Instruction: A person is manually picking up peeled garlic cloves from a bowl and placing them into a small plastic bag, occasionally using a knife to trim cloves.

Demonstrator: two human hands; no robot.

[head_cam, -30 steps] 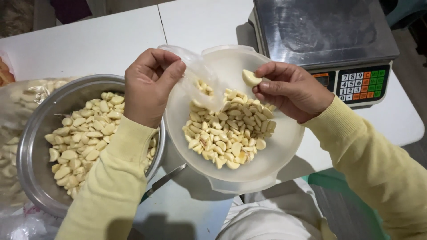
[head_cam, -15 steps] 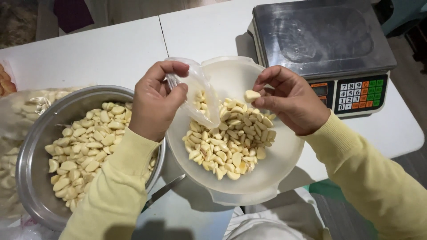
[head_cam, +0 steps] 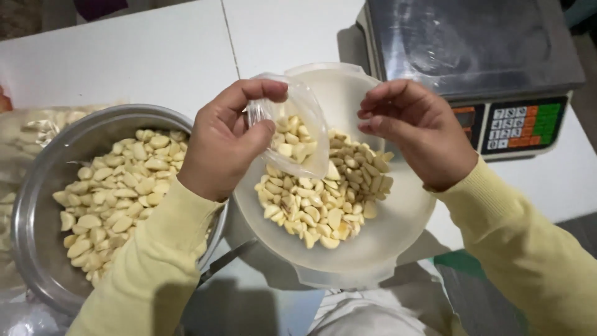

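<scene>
Plastic bag (head_cam: pixel 298 134) with garlic cloves is pinched at its mouth by the left hand (head_cam: pixel 227 140), hung over the white bowl (head_cam: pixel 385 230) of cloves, just left of the right hand (head_cam: pixel 416 127), fingers curled together, nothing visibly gripped.

Thin clear plastic bag (head_cam: pixel 297 134) is looking glossy & crinkly. White plastic bowl (head_cam: pixel 398 218) is showing matt, smooth. Metal bowl (head_cam: pixel 37 205) w/ brushed steel sheen. Scale (head_cam: pixel 472 50) top is reading as scuffed steel under film. Counter (head_cam: pixel 124 62) matt white. Sleeves soft knit cloth.
</scene>
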